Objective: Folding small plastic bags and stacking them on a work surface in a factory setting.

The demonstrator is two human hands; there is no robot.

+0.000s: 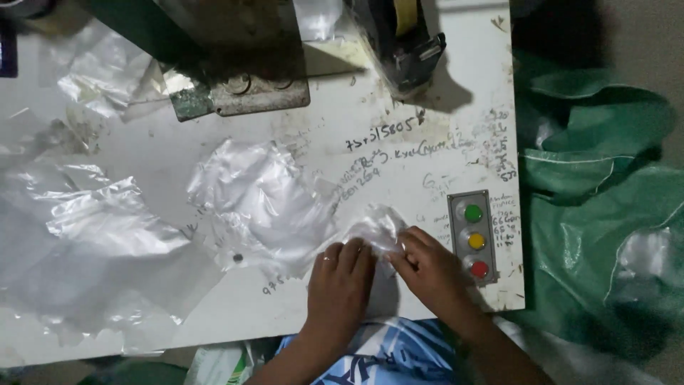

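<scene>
Head view, looking down on a white, scuffed tabletop with handwritten scribbles on its surface. Both hands work at the near edge, close together. Left hand: palm down, fingers curled, grip closed on the edge of a small crumpled clear plastic bag; a ring shows on one finger. Right hand: fingertips pinched shut on the same bag from the other side, thumb and fingers touching the film. The bag lies on the tabletop just ahead of the knuckles, beside a grey control panel with a green, a yellow and a red button in a column, to the right of the right hand. A larger sheet of clear plastic lies just left of the bag, touching or overlapping it; cannot tell which. More loose plastic film covers the left part of the tabletop. Metal machine base at the far side. Green woven sack off the right edge.
</scene>
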